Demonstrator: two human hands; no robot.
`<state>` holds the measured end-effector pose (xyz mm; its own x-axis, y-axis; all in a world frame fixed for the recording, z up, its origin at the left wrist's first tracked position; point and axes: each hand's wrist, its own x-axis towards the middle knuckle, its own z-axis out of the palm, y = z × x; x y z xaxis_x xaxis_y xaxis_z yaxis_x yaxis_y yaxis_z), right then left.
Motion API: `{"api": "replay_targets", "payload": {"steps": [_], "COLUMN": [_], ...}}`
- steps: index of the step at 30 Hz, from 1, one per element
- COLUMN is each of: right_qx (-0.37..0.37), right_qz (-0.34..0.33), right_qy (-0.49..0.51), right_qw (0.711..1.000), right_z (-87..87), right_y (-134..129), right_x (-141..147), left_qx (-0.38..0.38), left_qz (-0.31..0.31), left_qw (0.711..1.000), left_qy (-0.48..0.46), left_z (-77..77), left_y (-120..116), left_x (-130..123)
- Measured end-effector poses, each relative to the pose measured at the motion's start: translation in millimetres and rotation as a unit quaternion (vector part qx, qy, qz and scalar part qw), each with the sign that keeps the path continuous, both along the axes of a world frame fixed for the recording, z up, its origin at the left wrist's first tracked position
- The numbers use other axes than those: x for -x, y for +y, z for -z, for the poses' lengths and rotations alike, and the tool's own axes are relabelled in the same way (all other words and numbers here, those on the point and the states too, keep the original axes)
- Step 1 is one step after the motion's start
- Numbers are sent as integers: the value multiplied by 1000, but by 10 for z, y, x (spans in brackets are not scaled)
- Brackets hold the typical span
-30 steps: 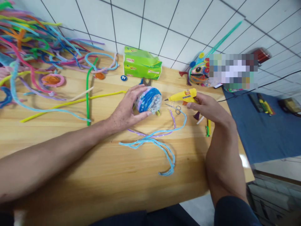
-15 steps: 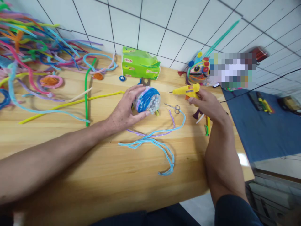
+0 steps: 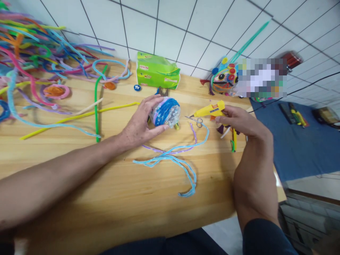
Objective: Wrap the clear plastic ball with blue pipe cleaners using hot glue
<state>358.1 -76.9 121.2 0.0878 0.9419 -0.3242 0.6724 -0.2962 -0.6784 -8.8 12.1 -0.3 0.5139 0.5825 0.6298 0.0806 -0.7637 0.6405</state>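
My left hand (image 3: 142, 122) is closed around a ball (image 3: 167, 112) partly wrapped in blue and lilac strands, with a clear, shiny surface bare on its right side. In my right hand (image 3: 236, 118) is a yellow glue gun (image 3: 208, 109), its nozzle pointing left toward the ball but apart from it. Small scissors (image 3: 198, 122) lie under the nozzle. Pliers (image 3: 162, 92) show partly behind the ball, which hides the rest. Light blue pipe cleaners (image 3: 172, 157) and a lilac pipe cleaner (image 3: 194, 136) curl on the table below.
A heap of coloured pipe cleaners (image 3: 39, 49) covers the back left. A green tissue pack (image 3: 158, 72) stands by the tiled wall. A decorated craft piece (image 3: 224, 78) sits at back right. The black cord (image 3: 300, 86) runs off right, above a blue cloth (image 3: 300, 148).
The glue gun has tilted, its nozzle dropping slightly lower and left, over the scissors. My right wrist has bent and shifted right. My left hand and the ball stay nearly still.
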Motion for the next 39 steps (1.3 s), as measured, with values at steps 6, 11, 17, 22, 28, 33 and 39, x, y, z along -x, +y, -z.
{"api": "replay_targets", "payload": {"steps": [6,11,17,22,28,33,39], "right_qx": [6,-14,-48,-151,-205,-209,-215], "right_qz": [-9,-3,-15,-8,-11,-30,-29], "right_qy": [27,7,-12,-35,-107,-130,-123], "right_qw": [1000,1000,999,988,973,969,968], "right_z": [47,126,173,255,495,551,480], "right_y": [33,67,93,164,264,274,255], "right_x": [12,17,-9,95,282,306,244], "left_qx": [-8,-9,9,8,12,-5,-7], "left_qz": [2,6,7,10,-7,-4,-3], "left_qw": [1000,1000,1000,1000,1000,1000,1000], "left_qy": [-2,-13,-19,-21,4,21,18], "left_z": [9,24,22,2,-17,-33,-47], "left_y": [10,13,11,5,-5,-1,1], "left_x": [1,-7,-13,-8,11,32,45]}}
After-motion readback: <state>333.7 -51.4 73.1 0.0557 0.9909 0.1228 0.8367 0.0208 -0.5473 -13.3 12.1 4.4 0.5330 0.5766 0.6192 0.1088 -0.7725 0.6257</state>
